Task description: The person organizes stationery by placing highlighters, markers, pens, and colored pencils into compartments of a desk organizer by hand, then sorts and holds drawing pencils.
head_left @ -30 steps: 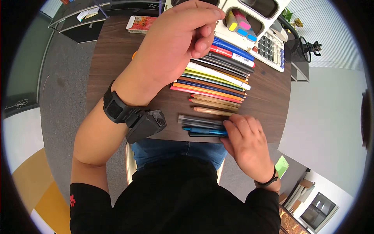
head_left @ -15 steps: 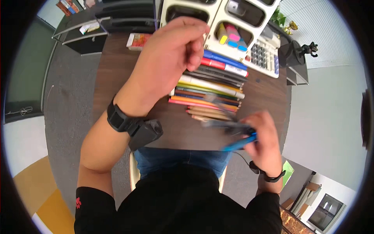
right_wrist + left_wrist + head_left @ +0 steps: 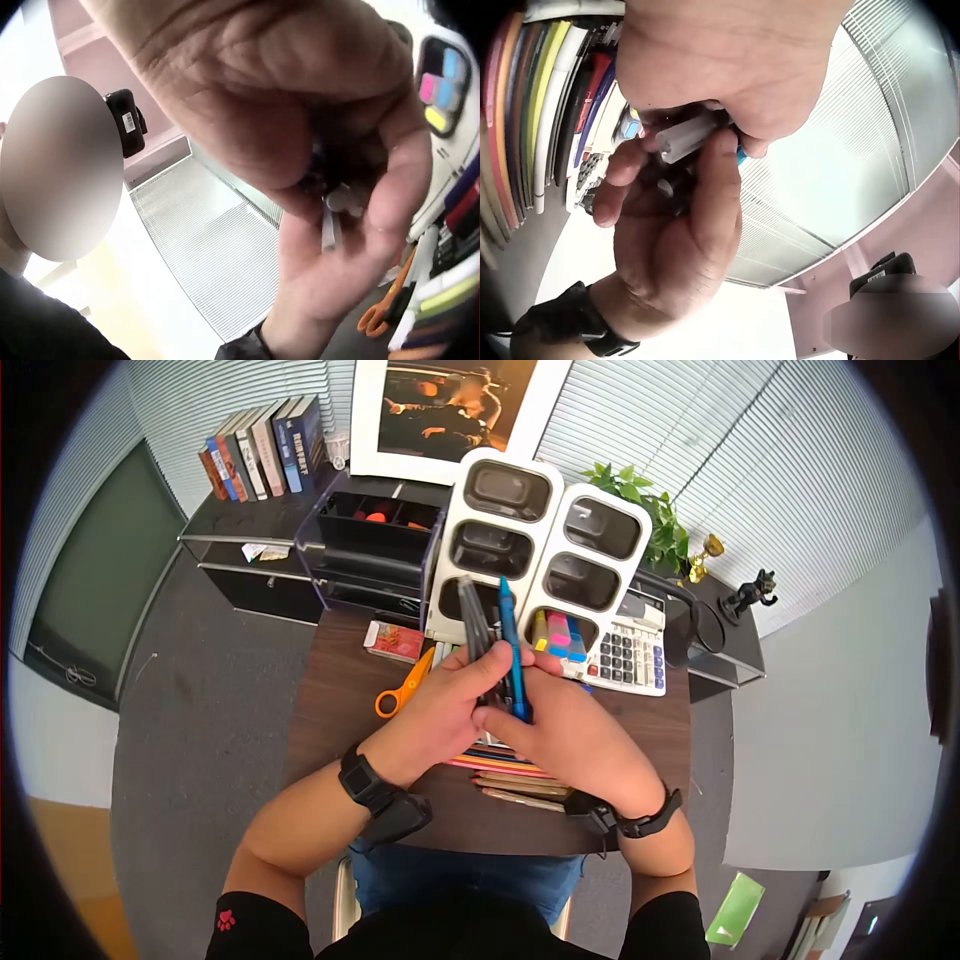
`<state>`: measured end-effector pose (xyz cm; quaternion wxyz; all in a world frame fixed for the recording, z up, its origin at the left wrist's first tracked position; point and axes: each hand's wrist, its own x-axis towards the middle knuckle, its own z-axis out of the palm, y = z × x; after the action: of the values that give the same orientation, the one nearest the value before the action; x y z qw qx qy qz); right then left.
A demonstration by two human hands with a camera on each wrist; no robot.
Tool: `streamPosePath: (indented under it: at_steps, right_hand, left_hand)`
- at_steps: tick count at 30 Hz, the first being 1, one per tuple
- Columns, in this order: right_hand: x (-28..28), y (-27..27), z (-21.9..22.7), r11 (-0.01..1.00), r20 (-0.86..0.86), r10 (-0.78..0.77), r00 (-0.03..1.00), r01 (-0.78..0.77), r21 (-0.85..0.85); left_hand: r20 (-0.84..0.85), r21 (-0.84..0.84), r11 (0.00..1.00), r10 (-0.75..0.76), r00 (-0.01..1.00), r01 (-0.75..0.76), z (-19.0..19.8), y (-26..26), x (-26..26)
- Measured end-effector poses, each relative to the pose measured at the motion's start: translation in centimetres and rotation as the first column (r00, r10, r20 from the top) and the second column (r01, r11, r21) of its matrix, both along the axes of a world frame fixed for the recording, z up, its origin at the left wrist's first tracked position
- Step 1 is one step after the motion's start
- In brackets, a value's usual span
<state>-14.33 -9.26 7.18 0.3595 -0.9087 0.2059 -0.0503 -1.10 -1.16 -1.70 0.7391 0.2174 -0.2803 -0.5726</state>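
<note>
Both hands meet above the row of pens and pencils in the head view. My left hand grips dark and clear pens, which stand nearly upright. My right hand curls round the same bunch, with a blue pen between the hands. In the left wrist view the clear end of a pen shows between the palms. Pen ends also show within the hands in the right wrist view; how each finger lies there is partly hidden.
Behind the hands stands a white organizer with highlighters in a lower compartment. A calculator lies to its right. Orange scissors and a red box lie left. Pencils lie on the table below the hands.
The right hand has picked up the pens from the table's front edge and brought them up and left to the left hand, which now grips them too. The head view has tilted up.
</note>
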Motion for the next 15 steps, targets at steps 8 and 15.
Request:
streamPosePath:
  at_steps: [8, 15]
  right_hand:
    - [-2.3, 2.2, 4.0, 0.835, -0.052, -0.055, 0.997, 0.018, -0.550]
    - [-1.9, 1.3, 2.7, 0.587, -0.088, 0.366, 0.927, -0.303, -0.751]
  left_hand:
    - [-0.349, 0.017, 0.994, -0.098, 0.932, 0.110, 0.3, 0.1, 0.0]
    - [-0.328, 0.085, 0.989, -0.088, 0.941, 0.122, 0.6, 0.0, 0.1]
